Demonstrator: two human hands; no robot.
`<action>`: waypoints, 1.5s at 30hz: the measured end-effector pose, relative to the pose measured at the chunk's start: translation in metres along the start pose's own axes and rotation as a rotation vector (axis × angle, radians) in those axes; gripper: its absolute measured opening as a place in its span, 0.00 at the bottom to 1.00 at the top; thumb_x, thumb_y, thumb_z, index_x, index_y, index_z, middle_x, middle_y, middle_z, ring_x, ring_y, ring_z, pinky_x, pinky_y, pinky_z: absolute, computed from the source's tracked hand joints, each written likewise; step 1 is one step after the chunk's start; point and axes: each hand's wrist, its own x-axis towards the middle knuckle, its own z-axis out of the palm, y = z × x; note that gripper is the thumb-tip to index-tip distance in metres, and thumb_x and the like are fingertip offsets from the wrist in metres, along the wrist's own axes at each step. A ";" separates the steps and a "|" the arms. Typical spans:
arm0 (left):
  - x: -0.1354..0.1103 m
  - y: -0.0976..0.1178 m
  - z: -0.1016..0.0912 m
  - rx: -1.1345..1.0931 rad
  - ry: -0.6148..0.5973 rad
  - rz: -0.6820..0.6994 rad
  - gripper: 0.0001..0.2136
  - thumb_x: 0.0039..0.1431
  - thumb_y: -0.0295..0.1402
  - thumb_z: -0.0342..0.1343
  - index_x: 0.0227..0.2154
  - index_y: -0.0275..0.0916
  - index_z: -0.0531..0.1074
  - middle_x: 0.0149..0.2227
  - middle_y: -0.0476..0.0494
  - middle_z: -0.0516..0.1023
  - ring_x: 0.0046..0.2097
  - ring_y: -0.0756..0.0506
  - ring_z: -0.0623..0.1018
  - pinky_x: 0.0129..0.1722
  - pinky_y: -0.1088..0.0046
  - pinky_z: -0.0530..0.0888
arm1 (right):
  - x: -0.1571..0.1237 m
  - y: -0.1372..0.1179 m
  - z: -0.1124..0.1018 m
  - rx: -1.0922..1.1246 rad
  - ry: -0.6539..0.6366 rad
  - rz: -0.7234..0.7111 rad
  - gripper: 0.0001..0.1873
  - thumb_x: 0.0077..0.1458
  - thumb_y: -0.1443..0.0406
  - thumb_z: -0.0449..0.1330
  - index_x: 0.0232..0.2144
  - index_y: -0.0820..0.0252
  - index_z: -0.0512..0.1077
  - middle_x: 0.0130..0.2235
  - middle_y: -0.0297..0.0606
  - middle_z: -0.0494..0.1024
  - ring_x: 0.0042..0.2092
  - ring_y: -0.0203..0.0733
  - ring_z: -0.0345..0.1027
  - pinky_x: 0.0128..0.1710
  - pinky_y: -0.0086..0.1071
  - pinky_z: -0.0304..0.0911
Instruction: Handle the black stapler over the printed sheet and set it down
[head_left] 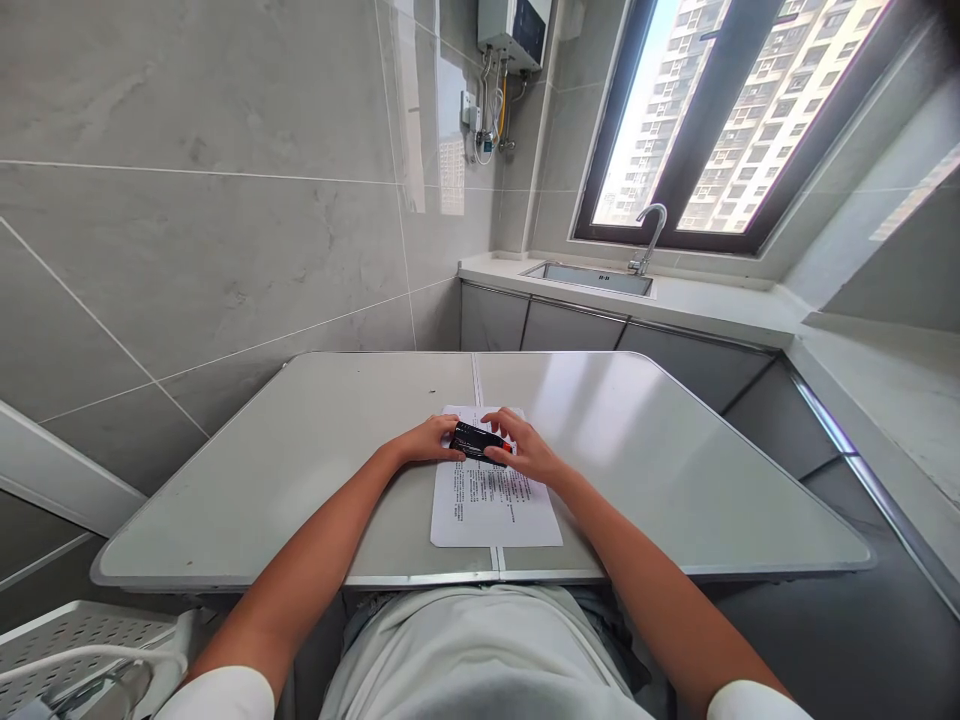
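Observation:
A small black stapler-like object (pixel 477 441) with a red end lies across the top part of a printed sheet of paper (pixel 491 505). My left hand (pixel 429 440) grips its left end with curled fingers. My right hand (pixel 525 447) closes over its right end, thumb beneath and fingers above. The sheet rests flat on a grey folding table (pixel 300 470), near the front middle, straddling the table's centre seam.
A tiled wall stands to the left. Behind the table runs a counter with a sink (pixel 589 277) and tap (pixel 649 235) under a window. A white perforated shelf (pixel 82 640) sits at the lower left.

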 end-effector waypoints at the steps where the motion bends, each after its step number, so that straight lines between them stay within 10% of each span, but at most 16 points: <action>1: 0.000 -0.001 0.000 -0.001 -0.002 0.000 0.17 0.58 0.48 0.67 0.40 0.40 0.78 0.43 0.44 0.76 0.45 0.42 0.74 0.51 0.64 0.69 | -0.001 0.000 0.003 -0.036 -0.040 -0.001 0.23 0.62 0.51 0.65 0.55 0.53 0.72 0.46 0.41 0.73 0.45 0.45 0.67 0.44 0.35 0.65; 7: -0.001 0.002 -0.002 -0.027 -0.027 0.014 0.17 0.58 0.48 0.67 0.41 0.39 0.77 0.44 0.43 0.76 0.47 0.41 0.75 0.52 0.65 0.69 | -0.002 0.009 0.015 -0.146 -0.054 0.114 0.19 0.61 0.64 0.64 0.55 0.54 0.72 0.48 0.40 0.76 0.43 0.43 0.69 0.42 0.34 0.64; 34: -0.001 -0.003 -0.006 -0.121 0.004 -0.026 0.18 0.56 0.47 0.68 0.37 0.38 0.75 0.40 0.45 0.73 0.41 0.45 0.71 0.43 0.69 0.69 | 0.003 0.026 0.011 -0.120 0.107 0.263 0.15 0.60 0.60 0.65 0.49 0.54 0.80 0.43 0.40 0.82 0.44 0.46 0.72 0.45 0.39 0.66; 40: -0.002 -0.003 -0.006 -0.129 -0.001 -0.042 0.16 0.56 0.46 0.68 0.37 0.38 0.75 0.40 0.45 0.72 0.41 0.45 0.71 0.42 0.69 0.69 | 0.003 0.021 -0.006 -0.069 0.405 0.349 0.26 0.67 0.51 0.53 0.26 0.58 0.79 0.23 0.34 0.71 0.27 0.39 0.62 0.31 0.33 0.56; 45: -0.003 -0.002 -0.006 -0.113 -0.012 -0.060 0.16 0.56 0.45 0.67 0.37 0.39 0.73 0.40 0.46 0.72 0.42 0.45 0.71 0.42 0.70 0.67 | 0.002 0.021 -0.010 -0.091 0.327 0.425 0.25 0.61 0.55 0.53 0.15 0.58 0.70 0.17 0.29 0.54 0.23 0.33 0.48 0.27 0.32 0.46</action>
